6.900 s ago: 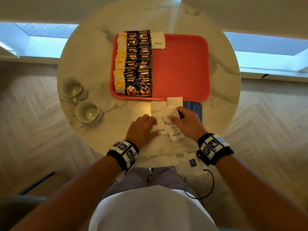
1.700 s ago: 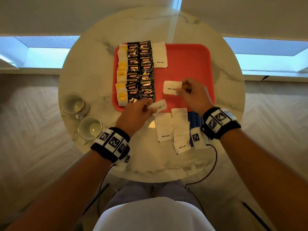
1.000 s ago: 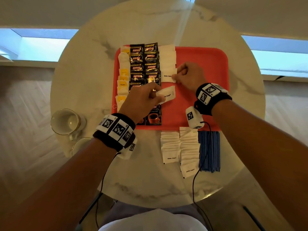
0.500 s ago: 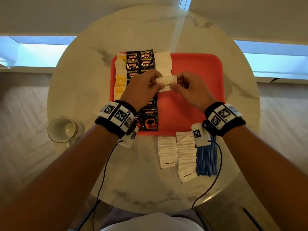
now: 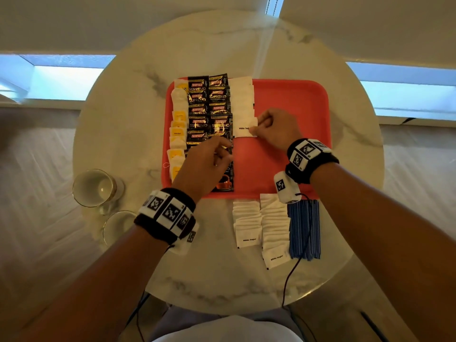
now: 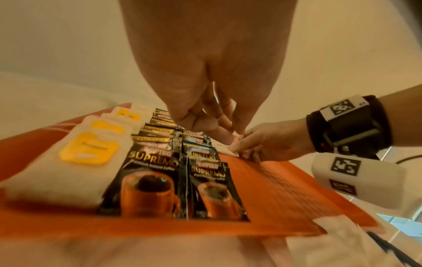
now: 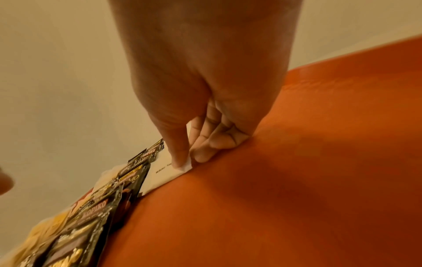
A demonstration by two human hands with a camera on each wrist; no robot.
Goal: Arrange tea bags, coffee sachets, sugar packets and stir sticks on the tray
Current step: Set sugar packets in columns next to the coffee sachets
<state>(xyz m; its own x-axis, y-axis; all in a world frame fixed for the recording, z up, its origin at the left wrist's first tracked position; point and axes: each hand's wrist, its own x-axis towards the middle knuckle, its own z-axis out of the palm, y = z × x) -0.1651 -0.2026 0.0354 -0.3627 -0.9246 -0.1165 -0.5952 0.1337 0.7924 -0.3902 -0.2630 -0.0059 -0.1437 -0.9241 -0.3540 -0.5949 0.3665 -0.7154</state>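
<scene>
A red tray (image 5: 291, 99) carries a column of tea bags (image 5: 179, 134), two columns of black coffee sachets (image 5: 209, 107) and a row of white sugar packets (image 5: 243, 99). My right hand (image 5: 255, 127) pinches the right edge of a sugar packet (image 5: 244, 128) lying at the near end of that row; the right wrist view shows thumb and forefinger (image 7: 180, 159) on its corner. Hovering over the coffee sachets, my left hand (image 5: 225, 151) has loosely curled fingers and holds nothing. More sugar packets (image 5: 261, 225) and blue stir sticks (image 5: 304, 228) lie on the table in front of the tray.
Two glasses (image 5: 95, 187) (image 5: 118, 227) stand at the left edge of the round marble table (image 5: 138, 124). The tray's right half is bare red surface. A black cable (image 5: 291, 275) trails from my right wrist across the near table edge.
Half a second ago both hands held the sugar packet above the tray. The left hand has let go and drawn back; the right has set the packet down at the row's near end.
</scene>
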